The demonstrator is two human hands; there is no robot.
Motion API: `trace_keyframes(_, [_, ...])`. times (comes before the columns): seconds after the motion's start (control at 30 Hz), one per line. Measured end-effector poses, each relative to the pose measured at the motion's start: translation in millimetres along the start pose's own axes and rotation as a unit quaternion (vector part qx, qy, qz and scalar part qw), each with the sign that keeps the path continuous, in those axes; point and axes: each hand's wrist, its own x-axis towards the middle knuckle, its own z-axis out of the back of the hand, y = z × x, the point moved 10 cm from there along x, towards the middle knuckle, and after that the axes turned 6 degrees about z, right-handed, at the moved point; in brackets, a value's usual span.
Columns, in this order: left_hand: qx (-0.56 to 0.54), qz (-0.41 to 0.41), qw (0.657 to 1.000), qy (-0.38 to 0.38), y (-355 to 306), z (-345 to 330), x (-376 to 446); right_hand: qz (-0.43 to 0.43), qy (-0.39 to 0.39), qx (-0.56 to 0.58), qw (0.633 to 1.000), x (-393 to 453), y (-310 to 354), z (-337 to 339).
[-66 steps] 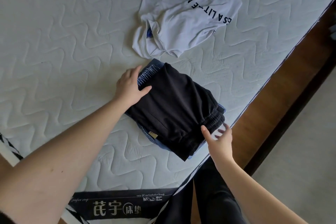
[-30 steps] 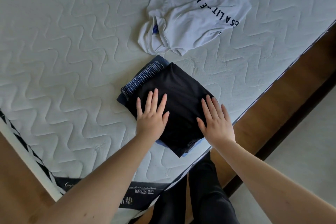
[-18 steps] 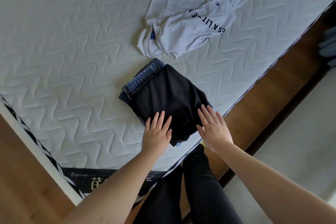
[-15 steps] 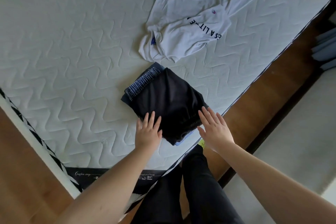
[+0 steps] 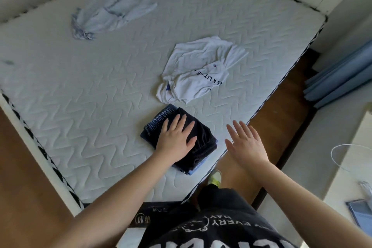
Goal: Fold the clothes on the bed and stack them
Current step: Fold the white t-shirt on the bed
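Note:
A folded black garment (image 5: 203, 139) lies on top of folded blue jeans (image 5: 159, 122) near the bed's right edge, forming a small stack. My left hand (image 5: 176, 137) rests flat on the stack with straight fingers. My right hand (image 5: 246, 144) hovers to the right of the stack, fingers spread, holding nothing. A crumpled white T-shirt (image 5: 199, 70) with dark lettering lies just beyond the stack. A rumpled pale blue shirt (image 5: 108, 13) lies at the far left of the mattress.
The white quilted mattress (image 5: 90, 86) has a wooden frame (image 5: 281, 94) along its right side. Blue curtains (image 5: 340, 78) hang at the right. A white cord (image 5: 338, 157) lies on the floor at right. My foot (image 5: 215, 177) stands by the bed's edge.
The camera lifted, showing much more of the bed. My left hand slid further up onto the stack. My right hand came off the stack and now hovers beside it.

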Motion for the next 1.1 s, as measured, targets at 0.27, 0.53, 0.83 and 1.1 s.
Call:
trace_keyframes(0.27, [0.009, -0.043, 0.996, -0.073, -41.1, 77.4, -7.1, -0.04, -0.066, -0.006, 0.997, -25.1, -36.9, 60.3])
trace_keyframes(0.53, [0.006, -0.03, 0.993, -0.115, -94.3, 126.2, 43.4, -0.05, -0.099, 0.003, 0.994, -17.6, -117.2, 89.1])
trace_keyframes(0.83, [0.012, 0.0, 0.991, -0.131, -153.5, 149.1, 100.9, -0.038, -0.098, 0.021, 0.994, 12.9, -207.5, 100.4])
trace_keyframes(1.1, [0.008, 0.048, 0.992, -0.12, -136.4, 146.5, 143.9, 0.016, -0.103, 0.016, 0.994, 77.0, -219.0, 125.9])
